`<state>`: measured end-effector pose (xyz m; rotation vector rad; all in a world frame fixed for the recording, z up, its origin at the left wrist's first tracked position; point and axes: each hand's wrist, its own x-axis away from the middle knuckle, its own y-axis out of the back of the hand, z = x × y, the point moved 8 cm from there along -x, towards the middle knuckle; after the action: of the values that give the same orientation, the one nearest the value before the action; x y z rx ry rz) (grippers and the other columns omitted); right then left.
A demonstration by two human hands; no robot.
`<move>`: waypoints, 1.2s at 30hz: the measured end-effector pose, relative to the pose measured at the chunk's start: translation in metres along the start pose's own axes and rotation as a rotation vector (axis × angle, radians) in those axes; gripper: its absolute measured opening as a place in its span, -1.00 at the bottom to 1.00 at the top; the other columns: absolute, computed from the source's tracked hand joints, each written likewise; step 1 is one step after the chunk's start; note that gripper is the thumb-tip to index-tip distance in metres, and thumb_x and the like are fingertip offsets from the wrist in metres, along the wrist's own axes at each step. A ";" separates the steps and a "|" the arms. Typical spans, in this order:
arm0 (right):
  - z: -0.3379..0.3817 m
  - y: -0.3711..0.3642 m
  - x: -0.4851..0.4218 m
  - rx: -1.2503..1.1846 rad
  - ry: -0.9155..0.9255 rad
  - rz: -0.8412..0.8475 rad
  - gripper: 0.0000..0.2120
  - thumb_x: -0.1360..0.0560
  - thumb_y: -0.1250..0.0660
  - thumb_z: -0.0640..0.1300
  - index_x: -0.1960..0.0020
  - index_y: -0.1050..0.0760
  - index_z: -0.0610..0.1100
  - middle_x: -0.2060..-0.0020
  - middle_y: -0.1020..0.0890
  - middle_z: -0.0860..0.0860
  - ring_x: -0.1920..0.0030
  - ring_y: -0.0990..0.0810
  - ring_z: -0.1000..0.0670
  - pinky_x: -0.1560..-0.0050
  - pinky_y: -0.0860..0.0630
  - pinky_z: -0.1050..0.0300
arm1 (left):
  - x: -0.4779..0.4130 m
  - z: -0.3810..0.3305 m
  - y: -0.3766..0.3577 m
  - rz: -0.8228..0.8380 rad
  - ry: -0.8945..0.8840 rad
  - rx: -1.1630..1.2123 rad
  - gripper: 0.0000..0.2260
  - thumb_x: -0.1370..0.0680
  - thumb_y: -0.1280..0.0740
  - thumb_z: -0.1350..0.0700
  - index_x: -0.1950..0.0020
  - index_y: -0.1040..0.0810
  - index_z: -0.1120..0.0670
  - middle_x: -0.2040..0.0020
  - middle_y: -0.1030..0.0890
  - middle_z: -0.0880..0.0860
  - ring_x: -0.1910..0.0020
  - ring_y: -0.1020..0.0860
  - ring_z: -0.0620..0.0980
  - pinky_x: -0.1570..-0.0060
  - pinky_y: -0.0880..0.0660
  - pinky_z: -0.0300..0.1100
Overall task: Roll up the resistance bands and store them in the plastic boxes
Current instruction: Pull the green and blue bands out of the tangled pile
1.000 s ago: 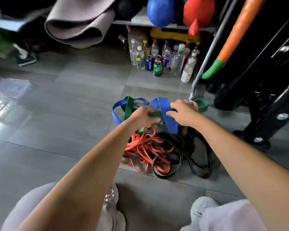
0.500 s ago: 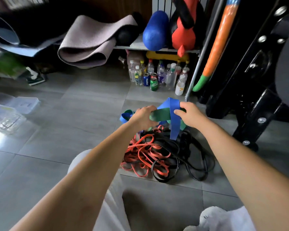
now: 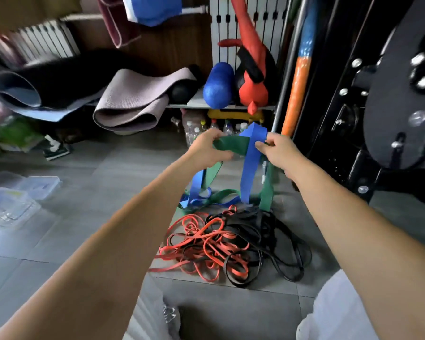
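Note:
My left hand [image 3: 207, 149] pinches the wide green band [image 3: 227, 144] at its upper left end. My right hand [image 3: 277, 149] grips the blue band [image 3: 249, 168], which drapes over the green one and hangs toward the floor. Both bands are lifted in the air and their lower loops trail onto the tiles. Below them lies a tangled pile of thin orange bands [image 3: 204, 244] and black bands [image 3: 263, 231]. Clear plastic boxes [image 3: 12, 200] sit on the floor at the far left.
A black weight machine [image 3: 378, 106] stands close on the right, with an orange foam-covered bar [image 3: 297, 94] beside it. Rolled mats [image 3: 132, 101] and a shelf with a blue ball and red bag are behind. Several bottles [image 3: 194, 131] stand under the shelf.
Both hands have risen from floor level, lifting the green and blue bands off the pile so they now hang down. The view has tilted upward.

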<state>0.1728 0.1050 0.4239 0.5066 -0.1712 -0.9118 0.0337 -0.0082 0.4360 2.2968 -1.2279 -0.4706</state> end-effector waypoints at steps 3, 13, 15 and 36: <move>0.012 0.005 -0.004 -0.230 -0.079 -0.132 -0.79 -0.55 -0.27 -0.20 -0.11 -0.51 -0.31 0.30 -0.40 0.00 0.27 -0.34 0.06 0.29 -0.27 0.23 | 0.001 -0.016 0.025 -0.054 -0.015 0.042 -0.76 -0.39 -0.45 0.23 0.02 -0.46 0.09 0.27 -0.45 -0.06 0.32 -0.44 -0.01 0.30 -0.48 -0.11; 0.041 0.039 -0.014 -0.106 -0.126 -0.183 -0.82 -0.50 -0.27 -0.15 0.27 -0.42 -0.17 0.37 -0.38 -0.06 0.22 -0.40 -0.06 0.24 -0.32 0.10 | 0.006 -0.012 0.112 -0.291 0.050 0.300 -0.75 -0.39 -0.45 0.27 0.01 -0.47 0.11 0.10 -0.54 0.07 0.22 -0.54 0.00 -0.02 -0.57 0.03; 0.050 0.038 -0.009 -0.227 -0.100 -0.154 -0.87 -0.53 -0.24 -0.16 0.20 -0.47 -0.10 0.31 -0.48 -0.05 0.21 -0.43 -0.03 0.26 -0.32 0.15 | 0.008 -0.017 0.124 -0.306 0.026 0.306 -0.70 -0.35 -0.49 0.23 0.00 -0.48 0.12 0.14 -0.56 0.06 0.18 -0.54 0.01 -0.02 -0.55 0.00; 0.139 -0.034 0.049 0.290 0.419 0.287 -0.52 -0.42 -0.11 -0.44 -0.27 -0.51 -0.18 -0.20 -0.57 -0.08 -0.22 -0.49 -0.05 -0.21 -0.39 0.15 | 0.048 -0.027 0.021 -0.017 0.193 0.861 -0.62 -0.52 -0.36 -0.02 -0.10 -0.51 0.28 0.07 -0.58 0.18 0.10 -0.57 0.07 -0.06 -0.50 -0.03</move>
<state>0.1289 0.0009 0.5249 0.9055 0.0080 -0.4871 0.0587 -0.0519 0.4667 2.9410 -1.4945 0.3605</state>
